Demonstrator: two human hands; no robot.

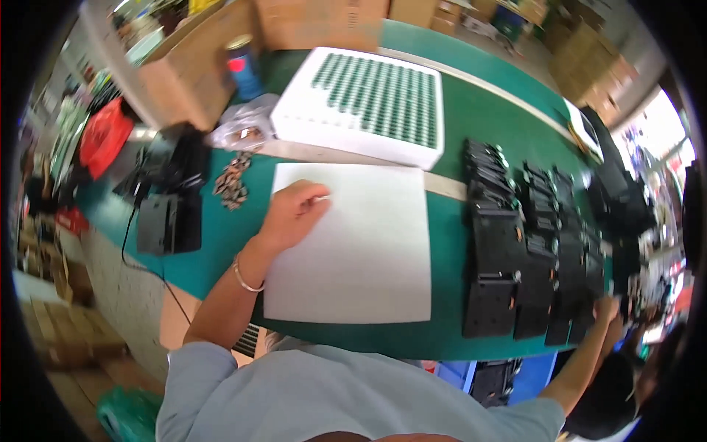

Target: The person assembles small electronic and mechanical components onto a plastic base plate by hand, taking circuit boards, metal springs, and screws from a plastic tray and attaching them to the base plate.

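Cluttered workshop bkgd, w/ cardboard boxes (320,26) behind a green table (451,295); far R of the room is blurred & washed out, rim of view goes black. R hand (607,308) is small & smeared at the near R end of the blk parts (495,250), which sit in columns on the table's R side; fingers unclear, can't tell if they're apart or clamped on a part. L hand (297,214) is over the upper L of a white sheet (361,254), fingers curled in twd the palm; can't tell if anything's inside, b/c fingertips are partly hidden. Sheet lies flat mid-table, its L edge partly covered by hand & forearm. Beyond it, a white foam tray (353,141) w/ rows of green-topped pcs (387,96), too small to ID. L of the sheet: a pile of small bits (232,182), a clear plastic bag (247,121) w/ contents hard to read, & a blk device (169,225). Blue bin (534,379) under the table is cut off by the person's shirt (331,390).
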